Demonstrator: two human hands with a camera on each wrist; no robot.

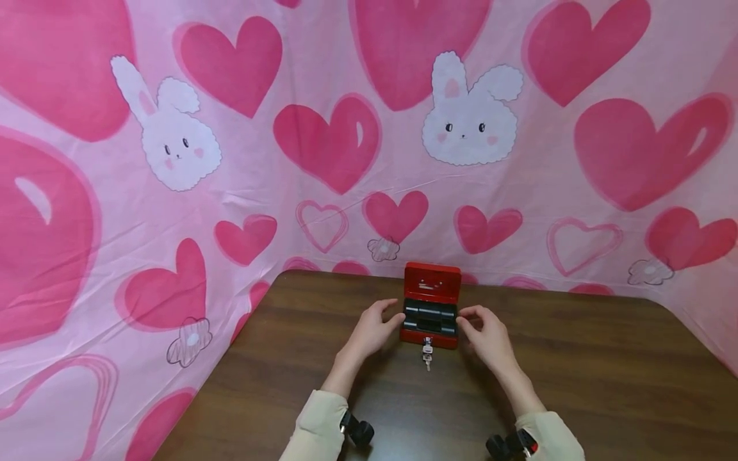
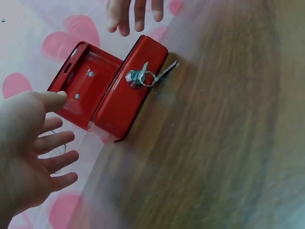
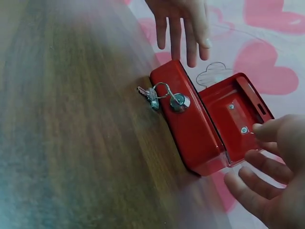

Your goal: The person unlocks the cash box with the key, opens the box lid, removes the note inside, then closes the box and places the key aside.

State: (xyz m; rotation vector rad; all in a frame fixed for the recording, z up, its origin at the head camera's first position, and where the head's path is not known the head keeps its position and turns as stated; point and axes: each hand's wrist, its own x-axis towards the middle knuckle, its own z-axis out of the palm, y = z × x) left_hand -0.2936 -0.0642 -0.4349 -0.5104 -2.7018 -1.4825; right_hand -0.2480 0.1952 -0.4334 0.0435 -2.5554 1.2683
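Observation:
A small red cash box [image 1: 412, 339] stands on the table with its lid [image 1: 416, 291] raised at the back. Inside it sits a black compartment tray [image 1: 429, 314]. Keys on a ring [image 2: 165, 74] hang from the front lock [image 3: 179, 102], one key in the keyhole. My left hand [image 1: 371, 330] is at the box's left side, fingers extended and spread, thumb near the edge. On the right side, my right hand [image 1: 489, 334] mirrors it, its fingers loosely bent and close to the box. Neither hand grips anything.
The brown wood-grain table [image 1: 576, 358] extends around the box. Behind and to the left hangs a pink cloth [image 1: 323, 38] printed with hearts and rabbits, close behind the table's back edge. Beige sleeves [image 1: 316, 426] and black wrist cameras [image 1: 360, 433] are at the wrists.

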